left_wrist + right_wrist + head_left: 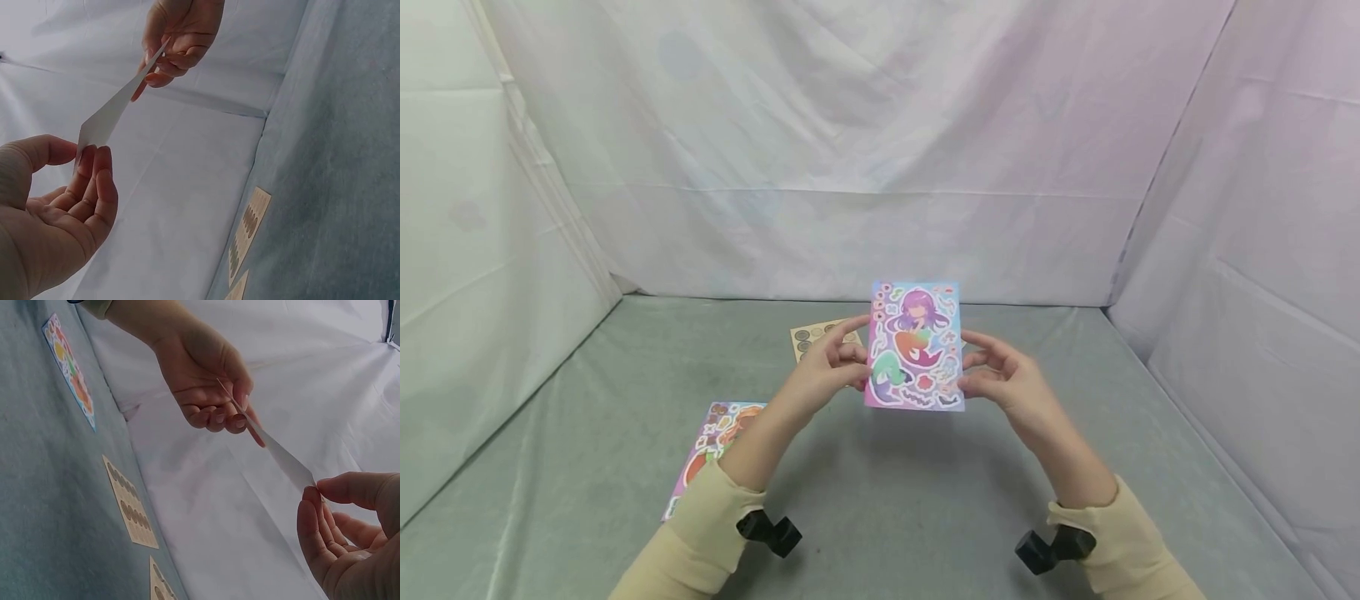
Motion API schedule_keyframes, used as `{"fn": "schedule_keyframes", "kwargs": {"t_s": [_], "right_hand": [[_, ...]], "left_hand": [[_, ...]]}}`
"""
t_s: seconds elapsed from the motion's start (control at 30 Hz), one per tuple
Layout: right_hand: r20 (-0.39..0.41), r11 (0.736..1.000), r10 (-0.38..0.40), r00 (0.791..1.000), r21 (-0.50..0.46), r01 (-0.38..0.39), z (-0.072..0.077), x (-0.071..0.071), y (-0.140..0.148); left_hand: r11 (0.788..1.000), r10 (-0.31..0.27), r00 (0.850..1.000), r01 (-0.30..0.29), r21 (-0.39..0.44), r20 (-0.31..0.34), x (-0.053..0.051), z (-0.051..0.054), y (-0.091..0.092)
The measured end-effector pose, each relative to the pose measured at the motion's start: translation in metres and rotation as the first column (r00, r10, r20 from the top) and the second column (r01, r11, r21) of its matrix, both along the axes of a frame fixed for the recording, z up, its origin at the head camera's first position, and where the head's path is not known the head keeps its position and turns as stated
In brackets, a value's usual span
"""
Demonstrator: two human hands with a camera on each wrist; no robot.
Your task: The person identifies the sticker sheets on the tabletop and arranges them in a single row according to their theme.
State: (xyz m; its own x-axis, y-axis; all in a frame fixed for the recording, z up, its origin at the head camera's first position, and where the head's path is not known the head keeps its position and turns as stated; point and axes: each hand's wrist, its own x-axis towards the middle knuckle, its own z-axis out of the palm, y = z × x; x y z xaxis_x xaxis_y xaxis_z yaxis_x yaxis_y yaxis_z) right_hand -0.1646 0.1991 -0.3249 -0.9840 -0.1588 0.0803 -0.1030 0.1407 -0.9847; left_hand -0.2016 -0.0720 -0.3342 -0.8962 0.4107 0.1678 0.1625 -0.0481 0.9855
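A mermaid sticker sheet (916,346) in pink, purple and blue is held up above the table, its printed face toward the head camera. My left hand (831,367) pinches its left edge between thumb and fingers. On the opposite edge, my right hand (1007,375) pinches it the same way. Both wrist views show the sheet's plain pale back (109,115), seen nearly edge-on and slightly bent. Partly hidden by my left forearm, a second colourful sticker sheet (707,442) lies on the table at the left.
Behind the raised sheet, a tan sheet with rows of round dark marks (805,337) lies on the grey tabletop (895,508). Another tan sheet (159,581) shows at the right wrist view's bottom edge. Pale fabric walls (865,150) enclose the back and sides.
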Motion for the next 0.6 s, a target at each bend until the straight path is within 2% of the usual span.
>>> {"fn": "schedule_keyframes", "kwargs": {"t_s": [0.33,0.6], "right_hand": [[-0.003,0.998,0.046,0.999,-0.033,-0.046,-0.003,0.003,-0.008],[0.015,0.996,0.085,0.996,-0.024,-0.084,-0.008,0.004,-0.014]], "left_hand": [[1.0,-0.024,0.999,0.023,-0.008,-0.037,0.007,-0.006,-0.015],[0.999,-0.041,0.999,0.04,-0.029,-0.024,0.012,-0.01,-0.025]]}}
